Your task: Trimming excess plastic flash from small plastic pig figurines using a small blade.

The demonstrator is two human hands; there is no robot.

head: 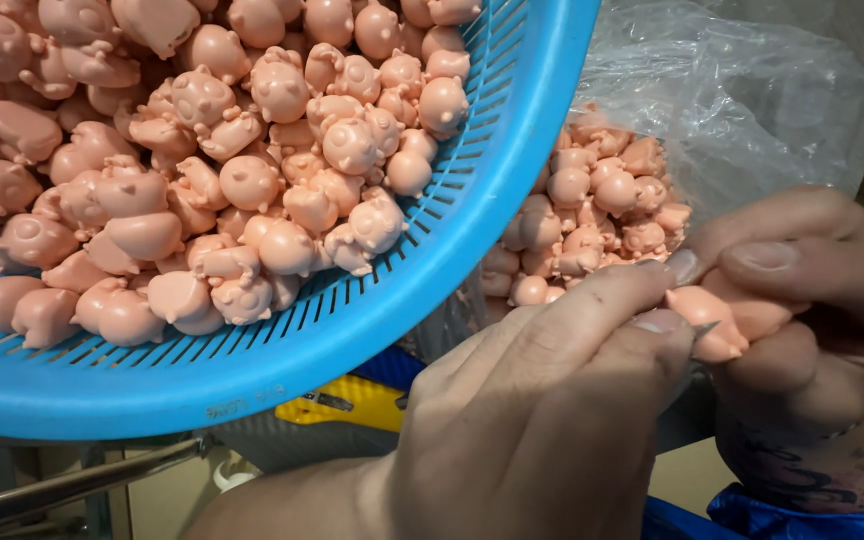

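Trimming a pink toy pig [722,325]: right hand [812,300] pinching it, left hand [552,400] closed on a small blade [704,330]; next, probably steady scraping.

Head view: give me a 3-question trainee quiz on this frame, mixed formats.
1. True or false: the blue basket holds pink figures.
2. Where does the second pile of figures lie? A) in a clear plastic bag B) on a metal tray C) in a cardboard box
3. Fill in: the left hand presses a small ____ against the one figure that the right hand grips.

Key: 1 true; 2 A; 3 blade.
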